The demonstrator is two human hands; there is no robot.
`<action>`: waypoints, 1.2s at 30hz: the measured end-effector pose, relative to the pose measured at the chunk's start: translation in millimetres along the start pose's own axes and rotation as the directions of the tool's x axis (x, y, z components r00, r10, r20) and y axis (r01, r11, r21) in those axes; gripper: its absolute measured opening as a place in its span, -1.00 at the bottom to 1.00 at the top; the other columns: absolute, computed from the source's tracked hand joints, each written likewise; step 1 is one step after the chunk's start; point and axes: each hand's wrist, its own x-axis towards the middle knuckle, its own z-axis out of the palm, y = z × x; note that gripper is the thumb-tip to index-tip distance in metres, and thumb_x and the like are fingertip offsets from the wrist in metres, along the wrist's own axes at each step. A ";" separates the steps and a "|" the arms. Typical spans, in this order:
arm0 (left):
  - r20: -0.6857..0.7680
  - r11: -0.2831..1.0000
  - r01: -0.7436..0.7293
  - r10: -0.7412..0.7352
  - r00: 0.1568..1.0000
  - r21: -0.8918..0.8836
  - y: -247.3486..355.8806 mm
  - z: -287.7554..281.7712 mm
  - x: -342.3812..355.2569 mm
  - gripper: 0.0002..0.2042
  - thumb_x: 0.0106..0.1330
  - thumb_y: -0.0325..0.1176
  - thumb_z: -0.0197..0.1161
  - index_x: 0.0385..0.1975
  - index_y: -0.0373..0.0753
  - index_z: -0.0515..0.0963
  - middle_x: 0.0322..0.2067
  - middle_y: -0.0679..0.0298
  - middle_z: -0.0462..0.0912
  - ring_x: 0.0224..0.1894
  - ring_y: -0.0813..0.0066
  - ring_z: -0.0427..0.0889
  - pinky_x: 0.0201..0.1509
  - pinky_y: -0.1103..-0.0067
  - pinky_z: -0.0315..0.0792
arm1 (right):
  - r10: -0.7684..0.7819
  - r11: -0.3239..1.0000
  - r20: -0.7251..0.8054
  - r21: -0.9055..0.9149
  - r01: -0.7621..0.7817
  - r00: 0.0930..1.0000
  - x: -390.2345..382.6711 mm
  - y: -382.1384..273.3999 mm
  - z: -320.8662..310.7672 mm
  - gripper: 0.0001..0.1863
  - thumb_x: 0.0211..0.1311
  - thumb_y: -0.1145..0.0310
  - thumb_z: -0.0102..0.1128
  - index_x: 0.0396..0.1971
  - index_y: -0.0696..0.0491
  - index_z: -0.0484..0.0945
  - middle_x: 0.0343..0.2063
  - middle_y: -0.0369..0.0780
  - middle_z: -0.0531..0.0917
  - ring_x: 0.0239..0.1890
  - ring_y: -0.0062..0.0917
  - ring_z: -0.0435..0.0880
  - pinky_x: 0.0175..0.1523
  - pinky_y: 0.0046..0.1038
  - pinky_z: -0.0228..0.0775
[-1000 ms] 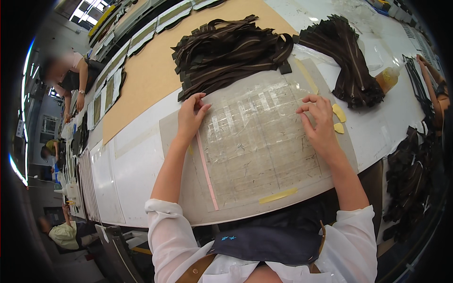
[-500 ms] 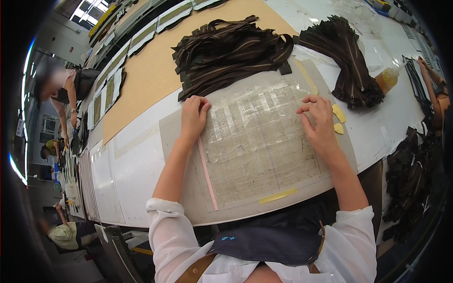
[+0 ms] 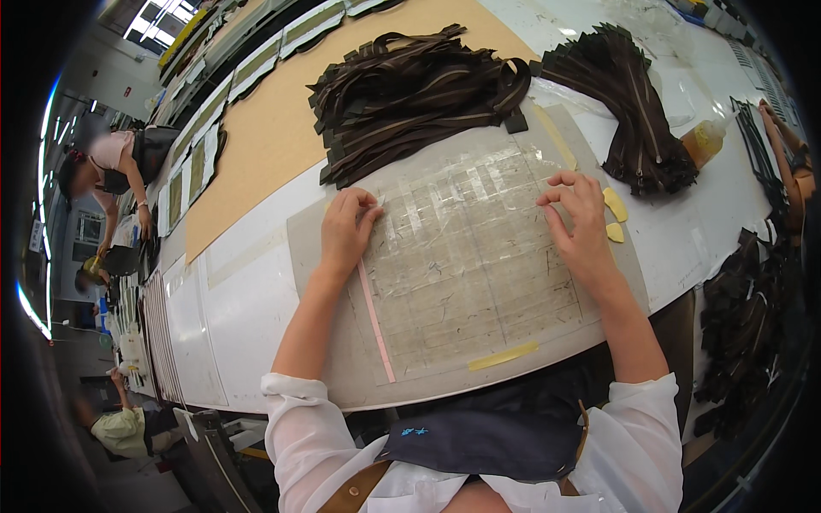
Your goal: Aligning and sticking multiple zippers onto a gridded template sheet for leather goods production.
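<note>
I sit at a white table (image 3: 197,333) in a long workroom, ceiling lights glowing at far left. A tan sheet (image 3: 256,179) covers part of it; before me lies one grey board (image 3: 359,368) bearing clear film (image 3: 462,274), both my hands over its upper part. My left hand (image 3: 351,231) has thumb and forefinger together; my right hand (image 3: 577,227) curls loosely. I cannot tell whether either pinches anything. I count two heaps of brown zippers (image 3: 419,107) beyond, one amber bottle (image 3: 704,145), two yellow pieces (image 3: 614,203), one pink strip (image 3: 376,321), three co-workers (image 3: 120,432) leftward.
</note>
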 end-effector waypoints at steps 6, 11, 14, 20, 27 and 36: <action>0.017 0.998 0.038 -0.039 0.999 0.058 1.1 2.1 8.9 -0.80 0.25 -0.42 0.46 -0.21 -0.29 0.61 -0.23 0.17 0.64 -0.22 0.19 0.65 -0.12 0.36 0.53 | -0.005 1.000 0.006 0.007 0.005 1.000 0.4 -2.5 -0.7 -0.87 0.20 0.59 0.27 -0.27 0.08 0.64 0.03 -0.20 0.56 0.18 -0.22 0.45 0.30 -0.20 0.25; 0.006 0.997 -0.012 0.012 1.000 0.079 -3.1 2.8 6.4 -0.84 0.26 -0.41 0.46 -0.26 -0.29 0.65 -0.24 0.19 0.65 -0.23 0.20 0.66 -0.15 0.39 0.55 | 0.004 1.000 0.001 0.011 -0.004 1.000 0.1 -2.4 -1.1 -0.88 0.21 0.59 0.27 -0.27 0.08 0.64 0.02 -0.20 0.56 0.18 -0.22 0.45 0.30 -0.19 0.26; -0.010 0.998 0.064 -0.064 0.998 0.013 7.1 0.3 7.2 -0.86 0.24 -0.41 0.46 -0.27 -0.29 0.67 -0.29 0.21 0.65 -0.22 0.19 0.66 -0.15 0.40 0.55 | 0.008 1.000 -0.001 0.010 -0.008 1.000 -0.6 -1.3 -1.7 -0.88 0.21 0.59 0.27 -0.27 0.08 0.64 0.02 -0.21 0.56 0.18 -0.23 0.45 0.30 -0.19 0.25; -0.009 0.971 -0.157 0.161 0.987 0.179 -0.8 0.2 9.2 -0.88 0.25 -0.44 0.43 -0.27 -0.27 0.66 -0.32 0.26 0.64 -0.22 0.19 0.65 -0.15 0.39 0.55 | -0.004 1.000 0.004 0.005 0.004 1.000 -0.5 -0.7 0.8 -0.88 0.21 0.59 0.27 -0.27 0.08 0.64 0.02 -0.21 0.56 0.18 -0.23 0.45 0.32 -0.19 0.24; -0.016 0.991 0.014 -0.012 1.000 0.136 -4.9 3.5 13.8 -0.88 0.29 -0.43 0.40 -0.28 -0.25 0.59 -0.31 0.23 0.65 -0.23 0.17 0.65 -0.18 0.36 0.54 | -0.006 1.000 0.014 0.008 0.006 1.000 0.1 0.3 2.0 -0.87 0.20 0.59 0.27 -0.28 0.08 0.64 0.01 -0.21 0.57 0.19 -0.23 0.45 0.32 -0.20 0.24; 0.100 1.000 -0.011 0.011 0.995 0.003 -6.9 -2.9 14.3 -0.86 0.29 -0.46 0.40 -0.29 -0.29 0.56 -0.24 0.16 0.62 -0.23 0.10 0.64 -0.15 0.33 0.53 | -0.011 1.000 0.013 -0.001 0.011 1.000 -0.6 -0.2 1.6 -0.87 0.19 0.60 0.27 -0.28 0.07 0.64 0.00 -0.20 0.57 0.18 -0.22 0.45 0.31 -0.19 0.24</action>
